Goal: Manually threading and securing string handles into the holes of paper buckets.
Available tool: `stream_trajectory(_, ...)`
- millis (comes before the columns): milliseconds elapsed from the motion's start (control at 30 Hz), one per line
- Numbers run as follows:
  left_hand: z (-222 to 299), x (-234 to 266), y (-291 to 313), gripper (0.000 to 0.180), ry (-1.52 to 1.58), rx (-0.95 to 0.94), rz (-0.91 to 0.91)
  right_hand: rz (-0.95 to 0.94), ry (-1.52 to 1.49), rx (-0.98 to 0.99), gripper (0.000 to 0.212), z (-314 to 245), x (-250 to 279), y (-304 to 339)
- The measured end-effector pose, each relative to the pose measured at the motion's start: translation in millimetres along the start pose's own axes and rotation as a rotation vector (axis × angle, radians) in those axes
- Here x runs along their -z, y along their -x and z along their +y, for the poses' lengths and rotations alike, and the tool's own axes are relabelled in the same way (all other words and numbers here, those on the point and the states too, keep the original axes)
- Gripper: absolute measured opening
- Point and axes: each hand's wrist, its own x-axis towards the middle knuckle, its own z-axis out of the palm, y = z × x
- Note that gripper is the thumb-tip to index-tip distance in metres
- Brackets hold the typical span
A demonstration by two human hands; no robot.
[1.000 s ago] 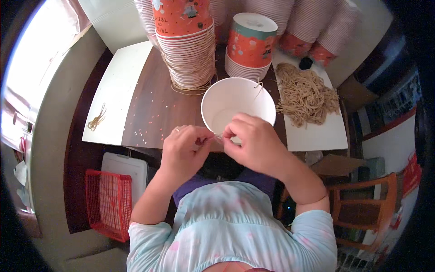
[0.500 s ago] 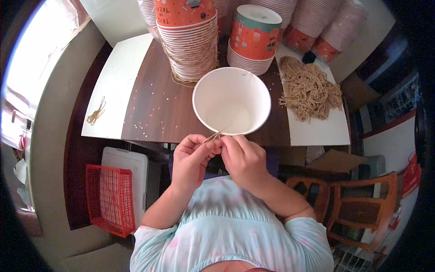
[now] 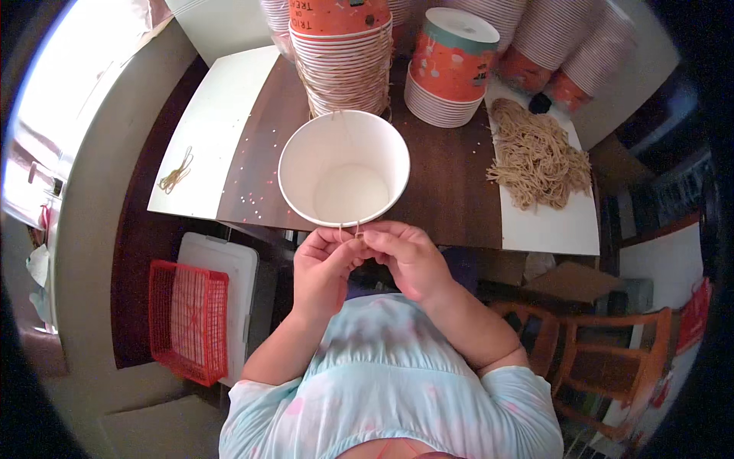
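A white paper bucket (image 3: 348, 183) stands at the table's near edge, its open mouth tilted toward me. Two strands of thin tan cord (image 3: 341, 229) run from its near rim down into my fingertips. My left hand (image 3: 321, 268) is closed, pinching the cord between thumb and fingers. Against it, my right hand (image 3: 413, 260) is also closed in a pinch on the cord. The cord's ends are mostly hidden by my fingers. At the bucket's far rim a thin strand seems to hang inside.
Behind the bucket rises a tall stack of orange-printed buckets (image 3: 344, 69) with cords. An upside-down stack (image 3: 453, 65) stands beside it. A tan cord pile (image 3: 539, 157) lies at right, a small cord bundle (image 3: 177, 171) at left. A red basket (image 3: 189, 321) sits below the table's left side.
The bucket has shifted left on the table and appears turned. The cord's loose ends, which crossed above my fingertips, now run as two strands from the near rim into my fingers.
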Motion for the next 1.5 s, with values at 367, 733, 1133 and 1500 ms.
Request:
stream_trajectory(367, -5.1, 1.2, 2.3, 0.009, -0.648, -0.459, 0.087, 0.047, -0.255, -0.121, 0.015, 9.3, 6.0, -5.6)
stream_trajectory(733, -11.7, 1.2, -4.4, 0.019, -0.923, -0.763, -0.015, 0.099, -0.241, -0.045, 0.013, 13.9, 3.1, -5.7)
stream_trajectory(1133, -7.0, 6.7, -2.8, 0.01, -1.068, -0.78, 0.024, 0.075, -0.288, -0.129, 0.016, 12.4, 10.8, -10.0)
stream_trajectory(1500, -8.0, 5.8, 2.1, 0.008, -0.696, -0.489, 0.061, 0.158, 0.665, 0.442, 0.013, -1.6, 14.5, -13.2)
